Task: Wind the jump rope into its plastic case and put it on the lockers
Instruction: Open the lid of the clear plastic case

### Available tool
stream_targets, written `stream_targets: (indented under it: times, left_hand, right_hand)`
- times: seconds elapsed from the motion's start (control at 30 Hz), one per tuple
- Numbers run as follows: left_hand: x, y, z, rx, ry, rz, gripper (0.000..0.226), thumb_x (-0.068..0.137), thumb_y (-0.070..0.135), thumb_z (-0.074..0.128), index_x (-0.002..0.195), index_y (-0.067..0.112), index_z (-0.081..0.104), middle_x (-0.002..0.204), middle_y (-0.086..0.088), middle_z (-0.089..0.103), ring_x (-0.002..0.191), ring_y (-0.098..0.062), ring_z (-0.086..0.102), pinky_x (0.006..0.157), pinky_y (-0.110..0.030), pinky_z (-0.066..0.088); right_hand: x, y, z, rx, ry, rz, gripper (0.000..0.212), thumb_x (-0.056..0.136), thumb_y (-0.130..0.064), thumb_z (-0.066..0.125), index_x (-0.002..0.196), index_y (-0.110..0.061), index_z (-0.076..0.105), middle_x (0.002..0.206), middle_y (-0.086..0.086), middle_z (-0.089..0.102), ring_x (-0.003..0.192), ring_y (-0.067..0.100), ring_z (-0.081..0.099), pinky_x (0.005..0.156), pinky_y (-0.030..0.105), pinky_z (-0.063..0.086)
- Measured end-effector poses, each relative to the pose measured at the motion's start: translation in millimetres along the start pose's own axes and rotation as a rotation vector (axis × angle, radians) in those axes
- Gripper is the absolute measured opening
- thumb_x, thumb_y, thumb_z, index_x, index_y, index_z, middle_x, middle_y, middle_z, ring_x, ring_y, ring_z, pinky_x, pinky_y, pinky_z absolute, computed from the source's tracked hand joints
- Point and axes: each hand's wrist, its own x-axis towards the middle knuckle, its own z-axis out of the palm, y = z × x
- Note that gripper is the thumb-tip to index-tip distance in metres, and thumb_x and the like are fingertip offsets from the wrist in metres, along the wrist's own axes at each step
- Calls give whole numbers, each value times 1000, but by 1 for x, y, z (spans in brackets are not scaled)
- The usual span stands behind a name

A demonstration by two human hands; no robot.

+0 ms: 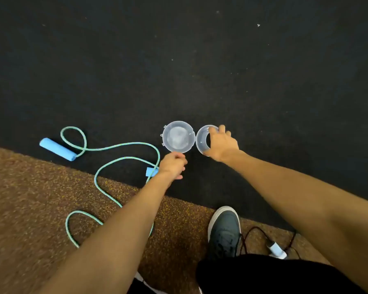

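On the black floor [179, 60], a clear round case [179, 137] lies open, its two halves side by side. The right hand [222, 145] covers the right half [201, 141], its grip curled over the rim. The left hand [173, 165] sits at the left half's near edge, fingers curled; whether its grip holds the rim cannot be told. The green rope [123, 145] loops loose to the left, across floor and brown mat [40, 198]. One blue handle [57, 149] lies far left, the other [150, 172] beside the left wrist.
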Motion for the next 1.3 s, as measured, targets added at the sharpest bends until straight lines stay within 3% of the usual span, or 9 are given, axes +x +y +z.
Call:
stream_targets:
  times: [0.17, 0.33, 0.53, 0.67, 0.8, 0.93, 1.03, 1.17, 1.3]
  left_hand:
    - [2, -6, -8, 102, -51, 18, 13, 87, 13, 53, 92, 20, 62, 97, -3, 68, 76, -14, 62, 64, -28, 51]
    - [-23, 0, -23, 21, 3, 114, 18, 92, 12, 44, 88, 19, 60, 87, -3, 69, 64, -12, 60, 59, -24, 46]
    - [-112, -41, -21, -209, -16, 71, 16, 95, 9, 46, 95, 15, 61, 77, -1, 68, 53, -5, 59, 48, -20, 41]
    - [-196, -69, -24, -354, 23, 114, 17, 96, 10, 47, 102, 12, 62, 85, -4, 70, 67, -13, 63, 53, -23, 46]
    - [-277, -90, -44, -540, 153, 265, 15, 97, 14, 47, 103, 14, 61, 90, -4, 70, 75, -16, 63, 53, -23, 49]
    - [-333, -129, -47, -518, 245, 348, 14, 97, 17, 49, 99, 17, 63, 91, -3, 71, 80, -17, 65, 62, -28, 49]
    - [-363, -159, -26, -459, 220, 376, 12, 93, 8, 54, 94, 12, 66, 85, -7, 70, 75, -19, 65, 56, -25, 53]
    - [-395, -192, -3, -358, 218, 404, 18, 86, -5, 60, 86, 10, 69, 76, -10, 70, 62, -16, 64, 47, -21, 51]
    - [-414, -200, -11, -311, 296, 438, 17, 87, -4, 58, 87, 9, 68, 78, -8, 70, 64, -13, 65, 55, -26, 56]
  right_hand:
    - [12, -2, 6, -91, 12, 22, 75, 78, -20, 75, 140, -12, 33, 133, 14, 34, 115, 34, 48, 72, 37, 44]
    - [2, -9, -13, -1, 32, -11, 65, 80, -31, 72, 133, -10, 40, 129, 16, 41, 107, 38, 57, 71, 38, 47]
    - [-74, -30, -43, 283, -18, 27, 63, 74, -44, 72, 120, -5, 51, 119, 19, 58, 103, 37, 63, 73, 37, 50]
    - [-153, -47, -70, 425, -51, -3, 59, 72, -50, 71, 108, -5, 55, 103, 17, 66, 80, 34, 69, 65, 41, 58]
    - [-250, -64, -73, 493, -32, -83, 62, 70, -55, 72, 106, -8, 55, 102, 12, 63, 83, 32, 69, 69, 46, 60]
    - [-338, -63, -47, 562, -66, -102, 61, 67, -63, 70, 98, -12, 59, 95, 10, 66, 76, 29, 69, 64, 43, 60]
    - [-393, -50, -14, 601, -75, -88, 57, 67, -62, 71, 93, -13, 60, 91, 10, 67, 68, 28, 70, 56, 43, 60]
    - [-451, -29, 16, 658, -126, -54, 57, 66, -64, 73, 93, -17, 56, 91, 6, 66, 59, 20, 68, 38, 29, 51]
    - [-474, -28, 9, 718, 35, -99, 53, 66, -73, 63, 80, -22, 61, 78, 0, 68, 65, 18, 66, 49, 33, 53]
